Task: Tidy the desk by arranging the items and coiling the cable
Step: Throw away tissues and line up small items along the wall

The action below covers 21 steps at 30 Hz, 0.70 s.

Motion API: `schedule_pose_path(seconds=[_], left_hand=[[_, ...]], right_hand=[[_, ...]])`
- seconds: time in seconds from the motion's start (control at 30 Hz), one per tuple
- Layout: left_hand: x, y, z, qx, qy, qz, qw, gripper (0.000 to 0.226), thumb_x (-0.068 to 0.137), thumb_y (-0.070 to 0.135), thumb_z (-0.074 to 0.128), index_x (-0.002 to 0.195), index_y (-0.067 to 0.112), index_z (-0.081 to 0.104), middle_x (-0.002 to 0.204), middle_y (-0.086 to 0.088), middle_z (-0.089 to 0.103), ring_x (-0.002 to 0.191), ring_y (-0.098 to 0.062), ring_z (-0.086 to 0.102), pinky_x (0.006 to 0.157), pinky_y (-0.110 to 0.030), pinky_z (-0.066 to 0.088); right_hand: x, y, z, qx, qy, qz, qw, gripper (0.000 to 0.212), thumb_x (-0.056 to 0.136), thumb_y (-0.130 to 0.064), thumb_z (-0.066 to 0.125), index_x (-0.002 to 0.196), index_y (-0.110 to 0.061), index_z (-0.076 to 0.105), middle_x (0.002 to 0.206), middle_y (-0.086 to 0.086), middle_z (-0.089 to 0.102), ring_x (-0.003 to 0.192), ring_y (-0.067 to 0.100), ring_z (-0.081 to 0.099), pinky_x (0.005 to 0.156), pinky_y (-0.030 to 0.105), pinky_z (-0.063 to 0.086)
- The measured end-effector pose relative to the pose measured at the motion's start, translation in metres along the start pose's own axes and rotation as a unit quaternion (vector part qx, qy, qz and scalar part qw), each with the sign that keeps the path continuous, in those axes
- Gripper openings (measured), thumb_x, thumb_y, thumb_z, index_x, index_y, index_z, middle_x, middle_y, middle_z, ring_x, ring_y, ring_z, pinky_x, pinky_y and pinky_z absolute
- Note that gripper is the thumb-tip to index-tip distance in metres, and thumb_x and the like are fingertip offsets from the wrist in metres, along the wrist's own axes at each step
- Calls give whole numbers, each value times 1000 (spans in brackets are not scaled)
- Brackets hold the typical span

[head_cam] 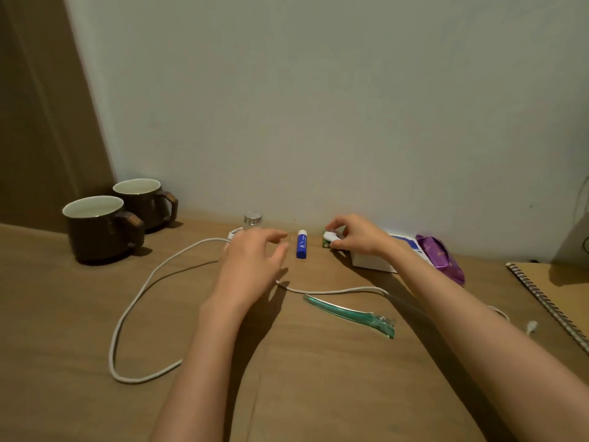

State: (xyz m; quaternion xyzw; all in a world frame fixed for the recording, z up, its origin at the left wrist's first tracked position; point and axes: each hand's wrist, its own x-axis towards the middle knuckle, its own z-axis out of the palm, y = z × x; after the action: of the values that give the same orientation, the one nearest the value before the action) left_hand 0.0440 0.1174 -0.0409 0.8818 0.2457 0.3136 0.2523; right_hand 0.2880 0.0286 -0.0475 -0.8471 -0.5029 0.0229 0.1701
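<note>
A white cable [134, 301] loops across the wooden desk [318, 378] from near the wall, round to the left, then under both arms to a plug [531, 327] at the right. My left hand [251, 266] hovers over the cable's middle, fingers apart, holding nothing. My right hand [353, 234] pinches a small green and white item [329, 240] by the wall. A blue lip balm stick [301, 244] lies between the hands. A small clear bottle with a silver cap [252, 221] stands behind my left hand. A green hair clip [350, 314] lies in front.
Two dark brown mugs [102, 228] stand at the back left. A white box [376, 261] and a purple packet [441, 258] sit by the wall on the right. A spiral notebook [554, 298] lies at the right edge.
</note>
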Motion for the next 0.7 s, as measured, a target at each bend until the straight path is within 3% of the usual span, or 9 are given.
schedule_pose_path(seconds=[0.1,0.17,0.27,0.33,0.43,0.57,0.7], left_hand=[[-6,-8,-25,-29,-61,-1,998,29,93,28,55,121,29,62,119,11,61,111,-7,53,91,-24,40],[-10,-20,-38,-6,-97,10,995,33,95,13,49,121,29,61,124,12,59,119,-5,48,93,-20,36],[-14,-43,-51,56,-158,33,985,68,82,-16,37,122,34,59,132,14,52,128,-7,42,100,-22,36],[-19,-53,-56,99,-215,35,971,83,73,-20,35,129,38,50,137,22,43,132,-7,31,106,-27,30],[-23,-61,-60,102,-278,21,955,92,71,-20,38,133,48,40,144,29,31,133,-7,21,110,-36,28],[-22,-68,-55,106,-279,29,954,76,83,-1,55,131,54,37,143,22,37,134,-7,24,110,-38,30],[-20,-70,-54,115,-271,67,953,62,88,14,61,134,48,38,137,27,39,130,-6,28,109,-31,28]], right_hand=[[0,-1,2,-6,-1,-4,1000,41,87,-22,66,127,-17,58,126,6,60,101,15,56,82,26,47],[0,-3,4,-19,3,-5,1000,41,88,-22,64,128,-19,58,128,6,60,108,19,56,87,31,50],[-1,-5,6,-38,6,-4,999,41,90,-22,61,131,-20,56,131,5,58,113,23,54,93,36,49],[-2,-5,7,-36,2,-4,999,41,91,-21,60,132,-18,55,134,4,56,115,23,54,93,34,47],[-4,-6,7,-41,2,-11,999,40,92,-17,58,131,-19,56,135,3,56,117,22,52,96,34,46],[-7,-9,9,-34,26,-6,999,40,92,-7,55,129,-21,58,131,4,58,116,24,54,94,32,46],[-13,-12,13,-44,73,-5,996,35,92,-14,57,126,-21,61,127,4,62,112,23,56,89,32,48]])
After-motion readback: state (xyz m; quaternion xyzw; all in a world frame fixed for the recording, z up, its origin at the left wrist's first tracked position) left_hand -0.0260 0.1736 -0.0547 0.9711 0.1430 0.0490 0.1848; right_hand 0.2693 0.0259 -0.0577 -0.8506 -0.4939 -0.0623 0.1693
